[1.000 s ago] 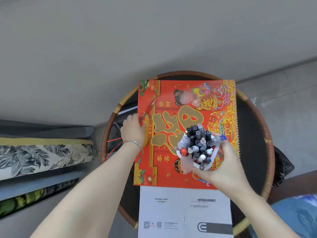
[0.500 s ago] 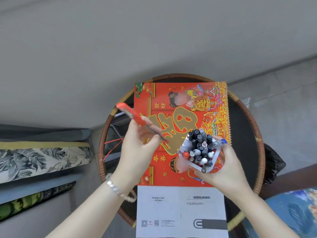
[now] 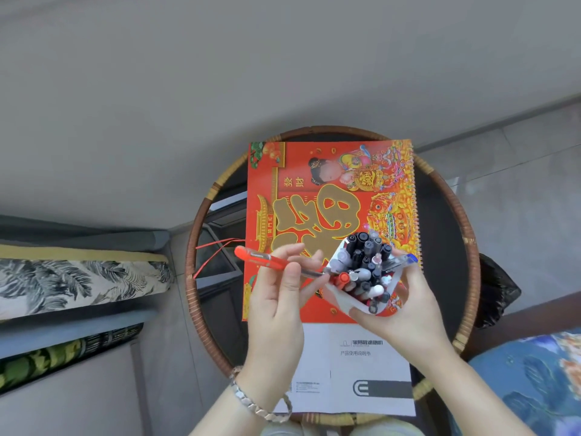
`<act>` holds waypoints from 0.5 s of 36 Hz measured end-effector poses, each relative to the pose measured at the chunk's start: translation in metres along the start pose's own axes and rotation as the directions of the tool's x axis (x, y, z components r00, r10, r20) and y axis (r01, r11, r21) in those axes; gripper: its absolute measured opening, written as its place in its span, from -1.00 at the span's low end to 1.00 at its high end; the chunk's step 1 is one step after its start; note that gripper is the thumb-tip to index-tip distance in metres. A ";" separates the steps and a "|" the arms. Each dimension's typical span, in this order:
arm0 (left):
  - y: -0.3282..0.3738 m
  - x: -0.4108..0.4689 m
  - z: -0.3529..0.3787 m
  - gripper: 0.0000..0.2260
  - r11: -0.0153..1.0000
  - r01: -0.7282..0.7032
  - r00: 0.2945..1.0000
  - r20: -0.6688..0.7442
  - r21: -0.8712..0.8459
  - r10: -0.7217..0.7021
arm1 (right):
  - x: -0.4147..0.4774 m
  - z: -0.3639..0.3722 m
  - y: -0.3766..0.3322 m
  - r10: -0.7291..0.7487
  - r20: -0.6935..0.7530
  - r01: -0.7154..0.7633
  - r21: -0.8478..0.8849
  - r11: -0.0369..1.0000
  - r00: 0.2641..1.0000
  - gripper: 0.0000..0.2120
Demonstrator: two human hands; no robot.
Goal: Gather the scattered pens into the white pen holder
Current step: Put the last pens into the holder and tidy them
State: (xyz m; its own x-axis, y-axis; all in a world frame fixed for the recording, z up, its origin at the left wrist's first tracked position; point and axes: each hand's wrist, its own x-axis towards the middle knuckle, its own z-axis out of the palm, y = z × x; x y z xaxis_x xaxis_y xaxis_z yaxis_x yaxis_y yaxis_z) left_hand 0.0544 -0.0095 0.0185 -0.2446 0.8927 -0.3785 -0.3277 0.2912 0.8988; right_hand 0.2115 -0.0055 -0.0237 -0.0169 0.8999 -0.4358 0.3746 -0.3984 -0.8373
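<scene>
My left hand pinches a red pen that lies nearly level, its tip pointing right at the rim of the white pen holder. My right hand grips that holder from below and from the right, tilted toward me above the calendar. The holder is packed with several pens, mostly black and grey caps, one red cap at the left and a blue-capped pen lying across the right edge by my fingers.
A red and gold spiral calendar lies on a round dark table with a woven rim. A white printed leaflet sits at the near side. A leaf-patterned cushion is at the left, blue fabric at the right.
My left hand picked the red pen off the calendar's left edge, lifted it and carried it right to the holder's rim. The right hand kept hold of the holder.
</scene>
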 end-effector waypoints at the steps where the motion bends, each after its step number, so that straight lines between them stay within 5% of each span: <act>1: -0.001 -0.001 0.002 -0.85 0.999 -0.013 1.000 -0.009 -0.040 0.012 | -0.001 0.000 -0.002 0.009 -0.003 -0.008 0.016 1.000 1.000 -0.28; 9: -0.002 -0.006 0.003 -0.92 0.978 0.052 0.994 -0.083 -0.201 -0.070 | -0.009 -0.011 0.001 -0.010 -0.024 0.009 -0.029 1.000 1.000 -0.30; 18: -0.016 -0.018 0.007 -0.86 0.988 -0.140 0.990 -0.032 -0.069 0.138 | -0.013 -0.007 -0.001 -0.128 -0.044 0.123 -0.092 0.988 0.991 -0.24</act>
State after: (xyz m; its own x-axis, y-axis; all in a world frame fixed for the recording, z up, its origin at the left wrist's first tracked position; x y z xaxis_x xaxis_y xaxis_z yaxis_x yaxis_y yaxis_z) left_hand 0.0706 -0.0271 0.0127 -0.3169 0.9129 -0.2573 -0.3527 0.1384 0.9254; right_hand 0.2176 -0.0155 -0.0155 -0.0238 0.9503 -0.3103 0.4537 -0.2663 -0.8504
